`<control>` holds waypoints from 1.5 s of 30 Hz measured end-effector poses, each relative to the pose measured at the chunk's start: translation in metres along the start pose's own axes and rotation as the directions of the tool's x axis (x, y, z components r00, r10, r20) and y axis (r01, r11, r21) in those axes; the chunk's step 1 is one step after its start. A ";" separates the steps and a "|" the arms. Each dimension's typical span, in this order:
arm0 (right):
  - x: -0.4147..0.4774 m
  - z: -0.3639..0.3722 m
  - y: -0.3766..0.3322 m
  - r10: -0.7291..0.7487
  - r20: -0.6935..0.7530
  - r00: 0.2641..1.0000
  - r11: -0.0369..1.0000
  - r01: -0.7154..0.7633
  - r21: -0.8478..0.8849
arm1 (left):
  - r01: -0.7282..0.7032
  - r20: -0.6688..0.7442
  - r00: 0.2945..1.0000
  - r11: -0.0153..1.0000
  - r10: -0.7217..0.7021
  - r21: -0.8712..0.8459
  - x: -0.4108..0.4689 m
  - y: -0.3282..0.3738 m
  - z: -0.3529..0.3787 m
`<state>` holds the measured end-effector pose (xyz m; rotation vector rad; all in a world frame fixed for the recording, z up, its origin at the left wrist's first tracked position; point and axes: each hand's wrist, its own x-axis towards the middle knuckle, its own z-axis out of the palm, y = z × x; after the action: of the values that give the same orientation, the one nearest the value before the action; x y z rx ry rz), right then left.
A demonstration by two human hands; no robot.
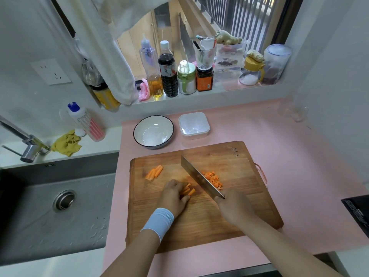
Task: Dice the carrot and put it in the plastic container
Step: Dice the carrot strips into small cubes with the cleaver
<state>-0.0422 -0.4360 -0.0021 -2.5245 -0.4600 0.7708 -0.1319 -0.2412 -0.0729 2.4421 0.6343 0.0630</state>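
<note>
A steel sink (50, 206) is set to the left of a pink counter (289, 156), on which a wooden cutting board (219, 216) is laid. Behind the board's far edge a white bowl (153, 131) with a dark rim is placed, and just to its right the plastic container (193, 124) is stood, well apart from the carrot.

A cleaver (201, 179) is held by the right hand (233, 206), whose fingers are wrapped round the handle (the handle itself is hidden in the fist). The blade is angled away to the far left, with its edge down over the board.

The left hand (173, 196), banded at the wrist in pale blue, is curled over a few carrot sticks (188, 190), which are pinned to the board just left of the blade. A pile of diced carrot (214, 179) is gathered on the blade's right side. Two or three uncut carrot strips (154, 172) are left near the board's far left corner.
</note>
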 end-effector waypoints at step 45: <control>-0.040 0.024 -0.020 -0.178 -0.072 0.981 0.948 0.151 -0.281 | -0.227 -0.158 0.960 0.973 0.231 0.042 -0.009 -0.022 0.025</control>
<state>-0.0919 -0.4290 0.0081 -2.7174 -0.7816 0.5500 -0.1447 -0.2436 -0.1053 2.5412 0.4194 0.3525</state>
